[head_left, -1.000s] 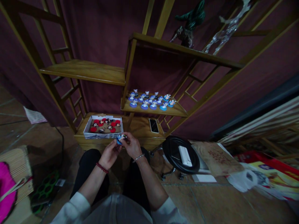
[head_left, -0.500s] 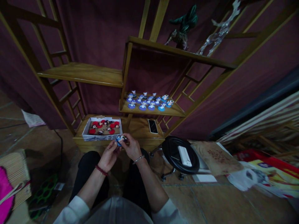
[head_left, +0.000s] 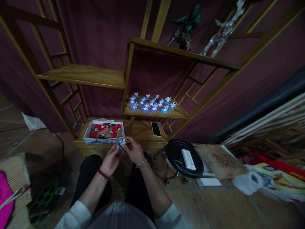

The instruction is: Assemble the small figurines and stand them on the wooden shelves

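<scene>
Between my two hands is a small figurine (head_left: 123,143) with a blue base, held just in front of the low shelf. My left hand (head_left: 112,158) pinches its base side from the left. The fingers of my right hand (head_left: 135,150) are closed on its other side and cover part of it. Close beyond my left hand stands a white open box (head_left: 104,140) holding several figurines on red bases (head_left: 114,135). Farther up, several figurines on purple and blue bases (head_left: 145,108) stand in rows on the middle shelf (head_left: 130,112).
A phone (head_left: 155,129) lies on the low shelf (head_left: 140,135), right of the box. At the right, a black round stool (head_left: 176,159) carries a white case (head_left: 188,159). A green statue (head_left: 190,24) and a clear deer figure (head_left: 220,35) stand on the upper shelf (head_left: 171,52).
</scene>
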Demonstrator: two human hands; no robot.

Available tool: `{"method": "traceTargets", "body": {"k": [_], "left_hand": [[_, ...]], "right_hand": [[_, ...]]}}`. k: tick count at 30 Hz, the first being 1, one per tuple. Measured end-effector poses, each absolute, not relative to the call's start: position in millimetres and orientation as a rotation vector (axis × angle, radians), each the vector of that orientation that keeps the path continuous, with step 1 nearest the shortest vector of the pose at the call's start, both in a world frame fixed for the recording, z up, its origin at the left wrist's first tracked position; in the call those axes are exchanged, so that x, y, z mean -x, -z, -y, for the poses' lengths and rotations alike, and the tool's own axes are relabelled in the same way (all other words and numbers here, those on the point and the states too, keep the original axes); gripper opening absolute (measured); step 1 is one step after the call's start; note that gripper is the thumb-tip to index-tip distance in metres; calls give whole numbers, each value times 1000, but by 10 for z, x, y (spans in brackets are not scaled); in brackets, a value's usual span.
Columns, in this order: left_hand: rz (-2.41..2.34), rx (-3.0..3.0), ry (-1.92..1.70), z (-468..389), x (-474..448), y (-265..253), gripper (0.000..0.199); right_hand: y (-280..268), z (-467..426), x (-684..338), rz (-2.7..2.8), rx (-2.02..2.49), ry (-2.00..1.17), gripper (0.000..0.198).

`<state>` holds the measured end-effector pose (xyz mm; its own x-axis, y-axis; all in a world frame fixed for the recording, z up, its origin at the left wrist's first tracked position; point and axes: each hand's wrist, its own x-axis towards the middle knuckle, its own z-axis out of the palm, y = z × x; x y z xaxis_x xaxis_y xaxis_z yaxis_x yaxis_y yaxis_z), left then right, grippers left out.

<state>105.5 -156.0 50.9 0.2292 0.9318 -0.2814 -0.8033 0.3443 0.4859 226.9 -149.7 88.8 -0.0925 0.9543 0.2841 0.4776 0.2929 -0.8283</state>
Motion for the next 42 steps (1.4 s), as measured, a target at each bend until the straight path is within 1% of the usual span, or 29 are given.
{"method": "traceTargets", "body": {"k": [8,14,20,35,42], "left_hand": [[-567,-266,-1204,1559,-1062,-487,14],[-555,-284,-1203,1560,-1061,-491,19],[-577,-262,-1191,1575,-1060,-507,11],[-545,-310,-1220,1570,-1089,-469,19],[-547,-284,-1201,1564,-1062,-474,15]], "right_hand": [[-890,1498,-2277,1705,1319,-723,21],[-904,1501,-2292,1724,1273,-707,20],[-920,1505,-2312,1745,1222,-729,21],[-876,1511,-2324,1755,1288,-662,21],[-920,1519,-2306,1752,1234,-695,19]]}}
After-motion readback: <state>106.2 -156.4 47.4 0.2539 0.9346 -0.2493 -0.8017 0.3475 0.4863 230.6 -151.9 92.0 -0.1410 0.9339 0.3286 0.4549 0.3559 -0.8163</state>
